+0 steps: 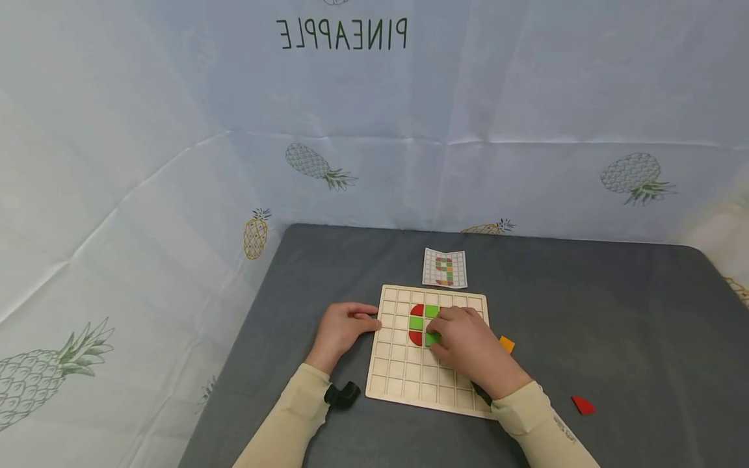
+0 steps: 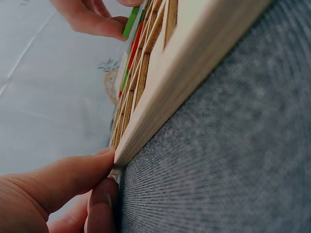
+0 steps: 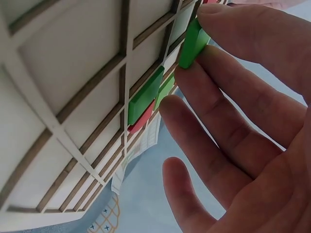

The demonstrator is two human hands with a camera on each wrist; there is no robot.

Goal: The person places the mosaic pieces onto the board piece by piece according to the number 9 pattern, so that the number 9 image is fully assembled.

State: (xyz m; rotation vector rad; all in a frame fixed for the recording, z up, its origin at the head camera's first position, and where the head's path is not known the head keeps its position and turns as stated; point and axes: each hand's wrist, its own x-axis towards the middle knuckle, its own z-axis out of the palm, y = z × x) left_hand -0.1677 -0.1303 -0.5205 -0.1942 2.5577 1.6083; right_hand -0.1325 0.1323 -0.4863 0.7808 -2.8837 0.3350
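Observation:
A square wooden grid board lies on the table, edged by shallow cells. At its left side my left hand holds the edge, thumb and fingertips against the wood in the left wrist view. My right hand is over the board and pinches a green square tile between thumb and fingers, tilted close above the cells. Set in the grid are a red quarter-circle tile, another red rounded tile and green square tiles. The right hand hides part of this pattern.
Behind the board lies a printed pattern card. An orange tile sits just right of the board, partly behind the right hand. Farther right on the dark tablecloth is a loose red quarter-circle tile. A pineapple-print curtain hangs behind.

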